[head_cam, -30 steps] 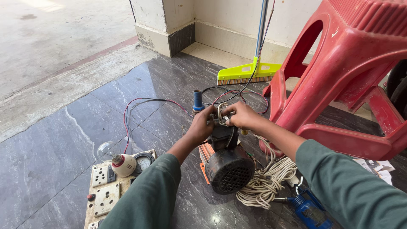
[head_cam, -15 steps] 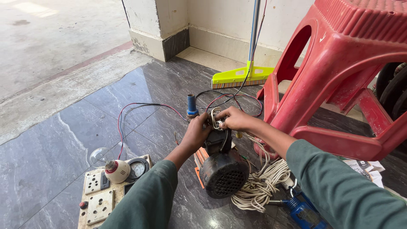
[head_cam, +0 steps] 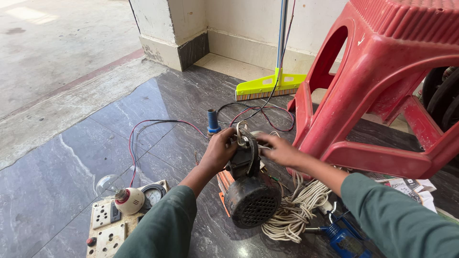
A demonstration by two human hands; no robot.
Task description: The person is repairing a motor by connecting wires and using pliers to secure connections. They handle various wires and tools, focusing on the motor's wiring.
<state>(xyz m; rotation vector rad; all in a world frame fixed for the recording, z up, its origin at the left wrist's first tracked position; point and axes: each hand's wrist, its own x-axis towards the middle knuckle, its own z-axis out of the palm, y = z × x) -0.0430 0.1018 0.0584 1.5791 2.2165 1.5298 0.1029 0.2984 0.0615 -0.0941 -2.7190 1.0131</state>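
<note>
**Both hands on the top of a small electric motor**

Head view: your left hand [head_cam: 219, 152] sits just left of centre in the frame, its fingers curled around the upper left side of a small dark electric motor [head_cam: 251, 191] that stands on the polished dark stone floor [head_cam: 57, 177]. Your right hand [head_cam: 281, 151] comes in from the right and closes narrowly on the top of the motor, fingertips pinched at the pale wire ends [head_cam: 240, 130] that stick up there. The motor's round vented end cover faces the camera, low and centre, and an orange part shows at its left base.

Just right of the motor lies a coil of white cable [head_cam: 296, 215], touching its side. A blue clamp-like tool [head_cam: 342, 237] rests at the lower right, beside the coil. At lower left a test board [head_cam: 107, 229] carries sockets, a round gauge [head_cam: 154, 195] and a clear light bulb [head_cam: 111, 184] in a white holder. Red and black wires [head_cam: 158, 123] loop across the floor from the board toward a blue cylindrical piece [head_cam: 213, 122] standing above your left hand. A red plastic stool [head_cam: 382, 86] fills the upper right, and a yellow-green broom head [head_cam: 270, 86] leans by the wall at upper centre.
</note>
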